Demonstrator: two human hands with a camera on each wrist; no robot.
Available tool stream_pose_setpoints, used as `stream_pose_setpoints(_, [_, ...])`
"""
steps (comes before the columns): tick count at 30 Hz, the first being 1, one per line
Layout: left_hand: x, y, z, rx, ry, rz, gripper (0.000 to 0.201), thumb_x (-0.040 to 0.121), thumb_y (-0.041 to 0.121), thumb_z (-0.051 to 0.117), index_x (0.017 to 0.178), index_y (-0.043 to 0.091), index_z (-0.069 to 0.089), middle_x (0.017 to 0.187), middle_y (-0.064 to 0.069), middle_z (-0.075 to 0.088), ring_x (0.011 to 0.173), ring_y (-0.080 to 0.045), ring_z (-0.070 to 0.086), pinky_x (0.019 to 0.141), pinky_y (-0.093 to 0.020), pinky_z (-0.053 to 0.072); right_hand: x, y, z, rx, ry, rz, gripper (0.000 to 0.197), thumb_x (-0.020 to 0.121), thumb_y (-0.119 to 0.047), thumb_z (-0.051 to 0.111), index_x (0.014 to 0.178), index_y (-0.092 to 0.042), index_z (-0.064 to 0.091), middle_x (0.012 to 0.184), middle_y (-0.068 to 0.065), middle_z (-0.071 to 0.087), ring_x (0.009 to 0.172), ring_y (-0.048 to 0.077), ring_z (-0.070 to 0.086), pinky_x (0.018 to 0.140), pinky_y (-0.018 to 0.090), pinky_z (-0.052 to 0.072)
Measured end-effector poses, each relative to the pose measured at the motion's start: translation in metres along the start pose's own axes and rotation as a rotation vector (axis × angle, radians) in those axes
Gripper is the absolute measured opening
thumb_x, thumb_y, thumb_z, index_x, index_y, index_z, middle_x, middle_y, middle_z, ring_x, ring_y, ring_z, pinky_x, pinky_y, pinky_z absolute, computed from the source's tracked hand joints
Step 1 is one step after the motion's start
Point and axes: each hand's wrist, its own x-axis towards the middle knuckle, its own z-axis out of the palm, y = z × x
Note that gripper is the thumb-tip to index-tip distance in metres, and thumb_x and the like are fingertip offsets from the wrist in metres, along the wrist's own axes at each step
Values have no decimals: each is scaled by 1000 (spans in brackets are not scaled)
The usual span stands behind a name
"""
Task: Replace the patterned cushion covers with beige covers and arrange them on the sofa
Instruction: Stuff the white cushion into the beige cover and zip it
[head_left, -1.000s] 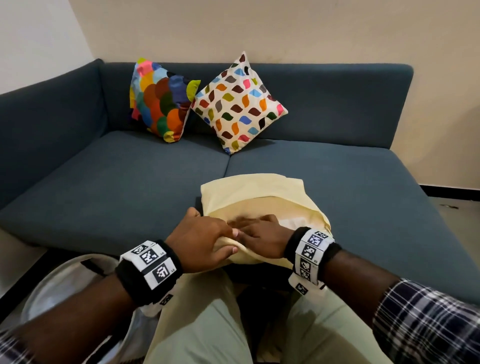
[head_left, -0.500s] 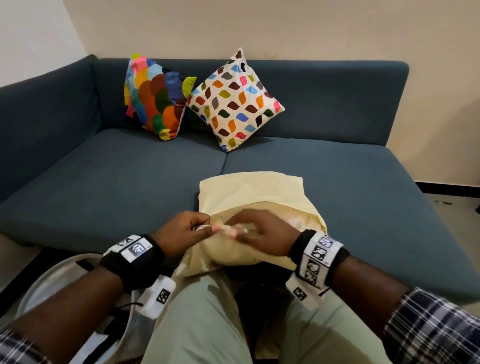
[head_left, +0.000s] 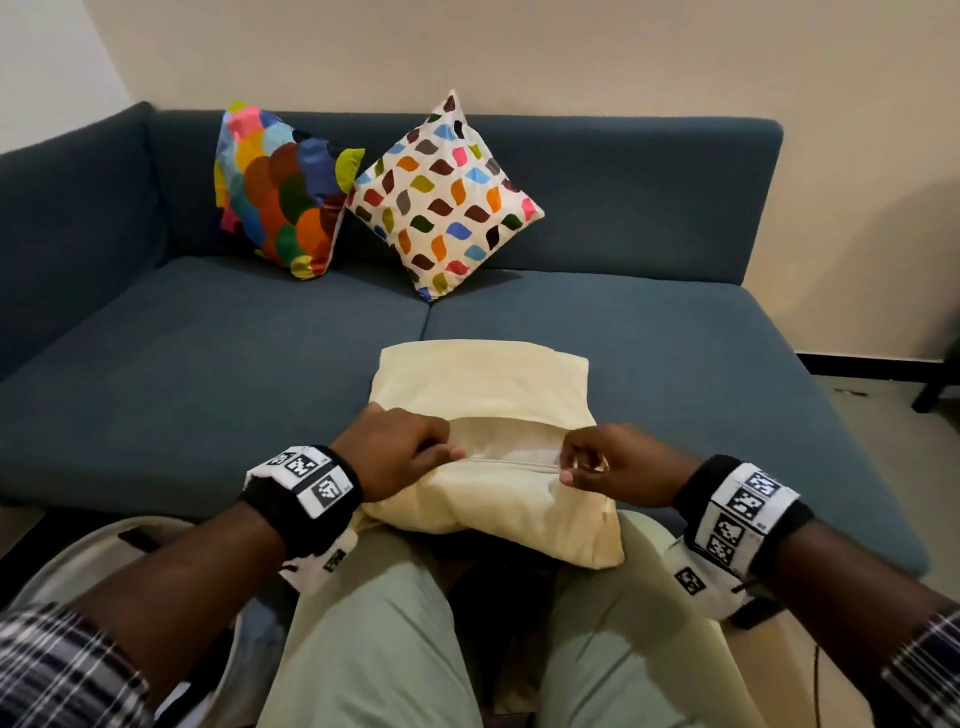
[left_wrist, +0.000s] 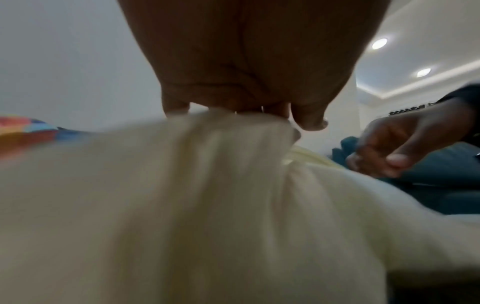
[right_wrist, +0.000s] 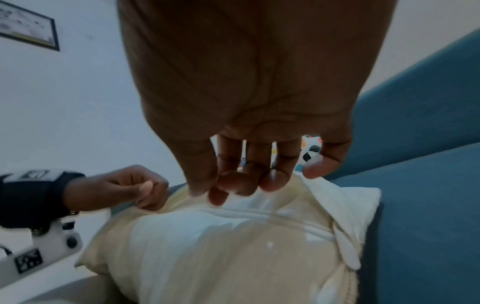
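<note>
A cushion in a beige cover (head_left: 483, 384) lies on my lap against the front edge of the blue sofa (head_left: 208, 364). My left hand (head_left: 441, 453) grips bunched cover fabric (left_wrist: 182, 205) at the left end of the zip seam. My right hand (head_left: 569, 467) pinches the zip at the seam's right end, thumb against fingertips (right_wrist: 272, 181). A straight zip line runs between the two hands. Two patterned cushions lean on the sofa back: a scale-patterned one (head_left: 280, 187) on the left and a white one with coloured leaf shapes (head_left: 447, 202) beside it.
A pale round container (head_left: 78, 571) sits on the floor by my left knee. Bare sofa seat lies to the left and right of the beige cushion. A dark furniture leg (head_left: 935, 384) stands on the floor at far right.
Both hands were together at the middle of the cover's opening. The right hand has moved right along the seam and the left hand has shifted left, leaving a straight zip line between them.
</note>
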Motion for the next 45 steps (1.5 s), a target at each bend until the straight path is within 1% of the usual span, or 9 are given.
stream_pose_setpoints(3, [12, 26, 6, 48, -80, -7, 43, 94, 72, 34, 111, 36, 51, 106, 14, 59, 89, -12, 60, 85, -41, 41, 6, -2, 9, -36, -13, -4, 33, 90, -51, 66, 117, -32, 63, 106, -11, 61, 89, 4, 55, 84, 29, 49])
stream_pose_setpoints(5, [18, 36, 10, 103, -126, -34, 51, 92, 74, 34, 122, 35, 48, 121, 10, 52, 101, -19, 61, 89, -45, 42, 9, -5, 18, -102, -44, -5, 30, 90, -53, 65, 103, -25, 65, 98, -7, 62, 84, 11, 56, 78, 32, 50])
stream_pose_setpoints(7, [21, 44, 10, 158, -172, -48, 47, 95, 70, 36, 115, 30, 53, 113, 6, 59, 99, -23, 61, 89, -44, 41, 8, -8, 19, -121, -28, 20, 33, 89, -54, 66, 81, -23, 57, 78, -7, 59, 70, 14, 52, 65, 33, 44])
stream_pose_setpoints(11, [23, 49, 6, -126, -165, 33, 42, 100, 56, 42, 75, 23, 49, 72, 2, 57, 74, -23, 56, 69, -36, 40, -2, -5, 3, 45, 97, 69, 35, 87, -52, 71, 82, -21, 54, 74, -9, 53, 67, 9, 49, 61, 28, 39])
stream_pose_setpoints(17, [38, 53, -6, 175, 250, -143, 22, 96, 46, 54, 117, 36, 53, 118, 8, 52, 108, -21, 50, 86, -42, 37, -8, 36, -2, 132, 431, 387, 14, 92, -32, 68, 92, -21, 60, 89, -5, 64, 73, 3, 55, 69, 30, 44])
stream_pose_setpoints(24, [71, 149, -5, -23, 51, 97, 19, 93, 46, 61, 101, 30, 66, 107, 3, 65, 99, -24, 63, 74, -31, 44, -15, 31, 6, 953, 206, 775, 21, 103, -33, 55, 98, -13, 53, 82, 12, 61, 62, 19, 58, 57, 25, 49])
stream_pose_setpoints(28, [93, 177, 2, -111, -82, -47, 31, 81, 47, 75, 98, 24, 65, 105, -8, 67, 97, -32, 66, 74, -33, 49, -16, 28, 12, 1196, 195, 734, 14, 103, -9, 49, 91, -12, 56, 62, 8, 58, 52, 18, 51, 50, 22, 50])
stream_pose_setpoints(33, [97, 193, 27, -81, -56, -141, 54, 76, 53, 78, 111, 16, 62, 112, -12, 65, 104, -36, 65, 75, -35, 48, -18, 29, 15, 1129, 247, 723, 17, 97, -2, 52, 87, -12, 61, 70, 8, 62, 52, 18, 50, 54, 25, 45])
stream_pose_setpoints(45, [97, 190, 47, -344, 37, -338, 24, 85, 38, 68, 94, 15, 69, 101, -12, 70, 93, -36, 67, 75, -37, 56, -25, 28, 16, 1067, 302, 730, 10, 96, -12, 57, 98, -17, 66, 80, 4, 73, 68, 14, 69, 58, 21, 43])
